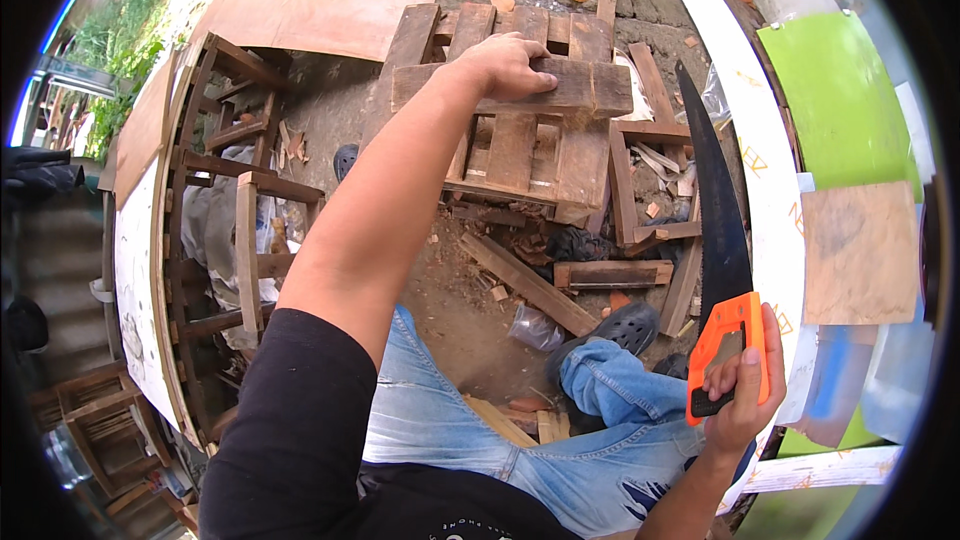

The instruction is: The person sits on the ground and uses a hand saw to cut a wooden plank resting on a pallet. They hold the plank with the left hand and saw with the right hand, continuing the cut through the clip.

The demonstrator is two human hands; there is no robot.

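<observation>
My left hand [508, 62] reaches far forward and presses down on a brown wooden board [575, 88] that lies across a pallet of slats [520, 155]. My right hand [740, 395] grips the orange handle of a hand saw [712, 210] at the lower right. The saw's dark curved blade points up and away, clear of the board and off to its right. My jeans and a dark clog [625, 325] show below.
Loose planks and offcuts [528, 285] lie on the dirt ground near my feet. A wooden frame structure [225, 200] stands at the left, a plywood sheet [310, 5] at the top left. White and green panels [840, 100] lean at the right.
</observation>
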